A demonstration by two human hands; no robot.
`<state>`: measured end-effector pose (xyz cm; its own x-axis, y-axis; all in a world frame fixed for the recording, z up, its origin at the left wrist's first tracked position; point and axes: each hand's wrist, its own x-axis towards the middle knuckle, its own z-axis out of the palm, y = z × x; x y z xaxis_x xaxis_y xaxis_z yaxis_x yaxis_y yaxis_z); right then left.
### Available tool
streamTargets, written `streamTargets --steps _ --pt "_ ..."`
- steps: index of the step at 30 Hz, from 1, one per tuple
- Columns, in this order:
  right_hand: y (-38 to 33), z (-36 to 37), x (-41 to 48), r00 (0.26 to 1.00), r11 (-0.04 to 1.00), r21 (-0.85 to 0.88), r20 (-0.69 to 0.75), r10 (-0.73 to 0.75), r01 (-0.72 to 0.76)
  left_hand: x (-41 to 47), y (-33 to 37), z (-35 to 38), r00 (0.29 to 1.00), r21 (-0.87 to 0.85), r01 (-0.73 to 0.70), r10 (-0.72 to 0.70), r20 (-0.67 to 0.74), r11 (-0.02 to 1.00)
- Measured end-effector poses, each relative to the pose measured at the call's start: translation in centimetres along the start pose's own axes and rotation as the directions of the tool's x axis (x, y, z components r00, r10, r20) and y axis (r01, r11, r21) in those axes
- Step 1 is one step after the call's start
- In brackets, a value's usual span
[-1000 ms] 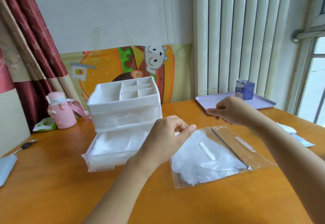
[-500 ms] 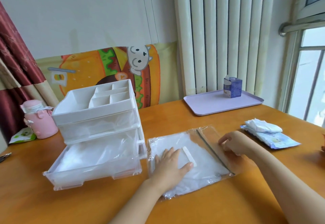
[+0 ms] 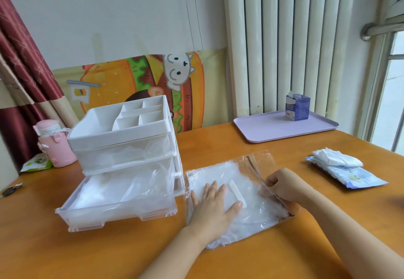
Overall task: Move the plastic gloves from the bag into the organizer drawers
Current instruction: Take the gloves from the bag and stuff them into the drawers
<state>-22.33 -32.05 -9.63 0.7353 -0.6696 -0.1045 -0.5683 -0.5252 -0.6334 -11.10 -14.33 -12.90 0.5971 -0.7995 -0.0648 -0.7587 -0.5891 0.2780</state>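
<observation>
Left hand (image 3: 213, 204) lies flat, pinning the bag (image 3: 251, 219); at its three o'clock, right hand (image 3: 284, 185) pinches the bag's mouth, best peeled gently.

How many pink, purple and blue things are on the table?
Pink: 1, the water bottle
Purple: 1, the tray
Blue: 2, the small box on the tray and the packet
Total: 4

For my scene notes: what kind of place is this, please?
Probably a room in a home: a white radiator on the wall, a dark red curtain, and a cartoon burger mat standing behind the wooden table.
</observation>
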Motion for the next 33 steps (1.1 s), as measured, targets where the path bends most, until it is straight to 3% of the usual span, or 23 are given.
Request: streamTargets --steps 6,9,12,14,16,17,19,21,26,29,31,33 --pt "0.5 -0.7 -0.2 0.987 0.976 0.218 -0.158 0.041 -0.005 0.0 -0.5 0.1 0.997 -0.004 0.074 -0.074 0.003 0.997" --pt "0.6 -1.9 -0.2 0.952 0.900 0.431 -0.297 0.075 0.064 -0.1 -0.6 0.1 0.997 0.005 0.077 -0.077 0.031 0.997" --pt "-0.6 -4.1 -1.8 0.926 0.640 0.745 -0.353 0.136 0.190 -0.1 -0.7 0.1 0.995 0.045 0.093 -0.095 0.041 0.995" --pt "-1.8 -5.4 -3.4 0.962 0.407 0.881 -0.272 0.022 0.240 -0.1 -0.4 0.0 0.994 0.004 0.096 -0.096 0.045 0.995" --pt "-2.8 -6.2 -4.8 0.974 0.280 0.942 -0.138 -0.182 0.186 -0.2 0.1 -0.8 0.999 -0.241 0.033 -0.033 0.003 0.970" --pt "-3.1 -6.4 -5.3 0.962 0.256 0.954 -0.084 -0.261 0.153 -0.1 0.2 -1.4 0.999 -0.418 -0.017 0.000 -0.040 0.908" --pt "-3.6 -6.2 -5.8 0.931 0.218 0.972 -0.003 -0.365 0.088 -0.3 0.5 -2.9 0.992 -0.713 -0.126 0.072 -0.106 0.690" --pt "-4.1 -5.9 -6.2 0.902 0.223 0.972 0.035 -0.430 0.069 -0.6 0.7 -4.3 0.981 -0.871 -0.180 0.149 -0.125 0.457" --pt "-4.1 -5.1 -6.1 0.769 0.171 0.985 0.079 -0.634 0.039 -1.1 1.2 -5.8 0.946 -0.959 -0.201 0.294 -0.137 0.200" --pt "-4.1 -4.5 -5.7 0.733 0.156 0.987 0.128 -0.669 -0.030 -0.8 0.7 -6.0 0.915 -1.000 0.002 0.403 0.009 0.017" --pt "-4.0 -4.0 -5.1 0.725 0.160 0.986 0.137 -0.675 -0.038 -1.1 0.6 -5.5 0.862 -0.994 0.107 0.501 0.077 -0.032" --pt "-4.0 -3.7 -4.9 0.737 0.178 0.984 0.127 -0.664 -0.009 -1.3 0.6 -5.0 0.875 -0.984 0.143 0.478 0.077 -0.104"
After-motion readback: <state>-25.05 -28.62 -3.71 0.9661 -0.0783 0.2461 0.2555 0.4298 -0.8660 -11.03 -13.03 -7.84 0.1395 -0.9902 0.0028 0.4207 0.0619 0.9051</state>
